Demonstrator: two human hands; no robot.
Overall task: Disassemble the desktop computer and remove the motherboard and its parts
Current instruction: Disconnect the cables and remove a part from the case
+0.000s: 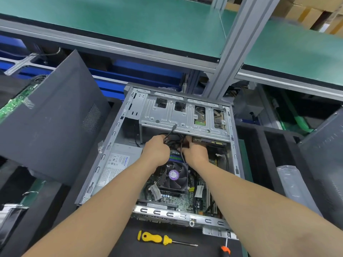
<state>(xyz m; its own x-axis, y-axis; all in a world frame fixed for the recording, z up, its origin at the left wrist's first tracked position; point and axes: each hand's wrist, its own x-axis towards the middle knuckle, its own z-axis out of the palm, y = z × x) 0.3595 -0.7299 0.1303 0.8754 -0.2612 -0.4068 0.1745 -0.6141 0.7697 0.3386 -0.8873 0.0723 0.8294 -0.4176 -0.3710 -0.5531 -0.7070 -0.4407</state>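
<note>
The screwdriver (157, 238) lies before the computer case (118, 127), side panel (52, 123) at left.

Opened desktop computer (118, 127), motherboard (178, 201) inside

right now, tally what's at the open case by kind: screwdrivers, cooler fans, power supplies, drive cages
screwdrivers: 2, the yellow screwdriver and the orange screwdriver
cooler fan: 1
power supply: 1
drive cage: 1
total: 5
</note>
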